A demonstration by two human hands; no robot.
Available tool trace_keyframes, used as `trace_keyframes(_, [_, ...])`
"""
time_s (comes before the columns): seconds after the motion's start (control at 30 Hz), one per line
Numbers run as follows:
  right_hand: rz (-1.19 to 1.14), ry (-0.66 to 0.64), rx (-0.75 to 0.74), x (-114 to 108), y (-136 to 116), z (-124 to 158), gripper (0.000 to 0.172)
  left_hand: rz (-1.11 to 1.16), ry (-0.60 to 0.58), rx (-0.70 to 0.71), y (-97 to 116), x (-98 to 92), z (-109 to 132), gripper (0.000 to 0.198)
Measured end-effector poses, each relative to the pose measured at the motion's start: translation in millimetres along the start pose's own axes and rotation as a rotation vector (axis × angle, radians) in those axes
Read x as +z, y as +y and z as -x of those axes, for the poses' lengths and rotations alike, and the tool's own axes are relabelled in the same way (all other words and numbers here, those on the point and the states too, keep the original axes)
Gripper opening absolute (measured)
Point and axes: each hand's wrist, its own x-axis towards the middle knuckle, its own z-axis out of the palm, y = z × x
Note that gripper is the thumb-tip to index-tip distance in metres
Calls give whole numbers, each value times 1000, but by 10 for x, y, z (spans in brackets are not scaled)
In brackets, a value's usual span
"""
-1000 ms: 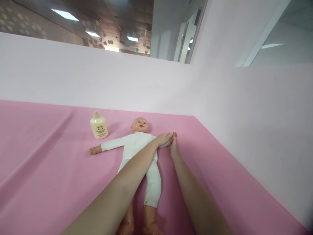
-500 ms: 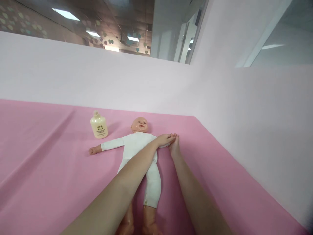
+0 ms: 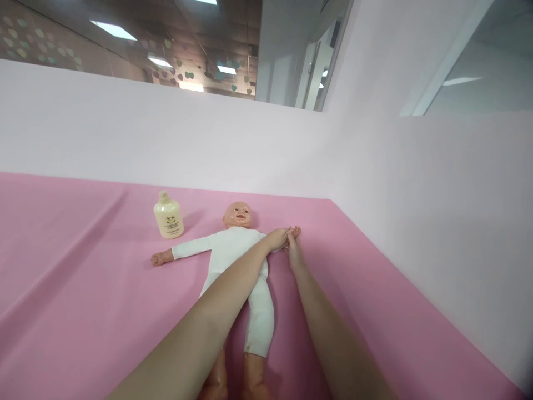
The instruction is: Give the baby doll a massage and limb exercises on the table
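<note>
A baby doll (image 3: 235, 250) in a white suit lies face up, its arms stretched out sideways. My left hand (image 3: 277, 239) is wrapped round the doll's forearm on the right side, just short of the wrist, with my left arm crossing over the doll's body. Close against it, my right hand (image 3: 295, 254) grips the same arm at the wrist, its thumb on top. The small doll hand (image 3: 296, 230) sticks out beyond my fingers. Part of the doll's torso and one leg are hidden under my left arm.
A pale yellow pump-style bottle (image 3: 169, 216) with a dark printed label stands left of the doll's head. Pink padded covering (image 3: 104, 266) spreads beneath everything. White walls (image 3: 187, 139) rise behind and at the right, with windows above.
My left fingers have drawn back from the doll's hand towards its wrist. My right hand has shifted slightly left and closed on the wrist, so the doll's hand shows more.
</note>
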Motion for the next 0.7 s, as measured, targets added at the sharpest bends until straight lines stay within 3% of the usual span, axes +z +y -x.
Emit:
trace_keyframes(0.1, [-16,1,13,5,18,-49,78,-43,8,18,-13,5,-12,56])
trace_keyframes(0.2, [-19,36,67,-6,27,-112,81,-227,64,55,-25,-2,-41,56])
trace_keyframes(0.33, [47,114,70,-68,22,-134,71,-389,97,88,-15,-23,-87,46])
trace_keyframes(0.47, [40,93,39,-123,5,-98,60,-488,90,102,-6,-26,-112,40])
trace_keyframes(0.7, [-63,169,65,-111,43,-119,60,-596,102,73,-2,38,-99,33])
